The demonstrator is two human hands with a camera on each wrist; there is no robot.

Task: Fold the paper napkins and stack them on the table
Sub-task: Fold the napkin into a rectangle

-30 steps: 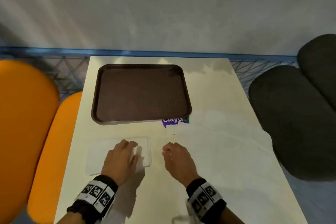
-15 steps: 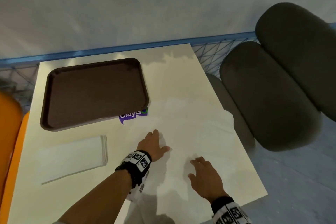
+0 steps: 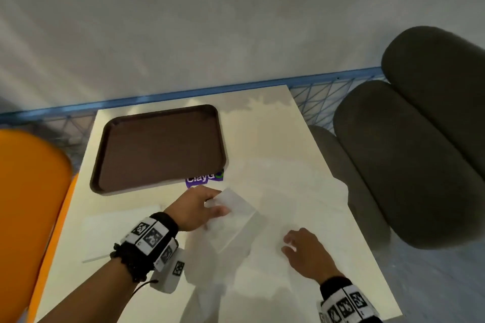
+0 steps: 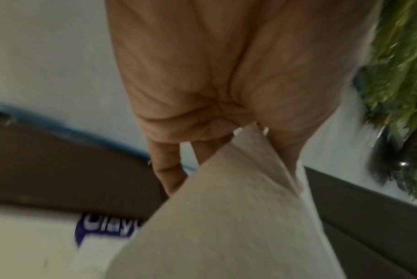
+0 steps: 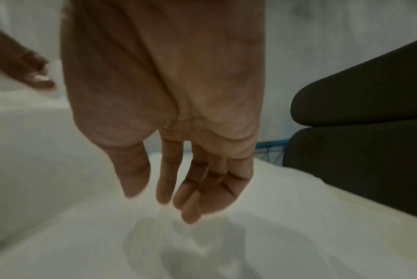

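Observation:
A large white paper napkin (image 3: 296, 199) lies spread over the right half of the table. My left hand (image 3: 207, 207) pinches its near-left corner (image 4: 238, 188) and holds it lifted and turned over toward the right. My right hand (image 3: 301, 246) hovers with relaxed, spread fingers (image 5: 191, 188) just over the napkin's near part, holding nothing. A folded white napkin stack (image 3: 105, 233) lies flat on the table at the left, partly hidden behind my left wrist.
A dark brown tray (image 3: 160, 149) sits at the table's back left, with a purple sticker (image 3: 204, 179) just in front of it. A dark grey padded chair (image 3: 409, 155) stands close to the right table edge, an orange chair (image 3: 29, 204) on the left.
My left hand went from lying flat on the spread napkin to pinching its corner and lifting it over. The right hand stayed over the near part. The view swung slightly left.

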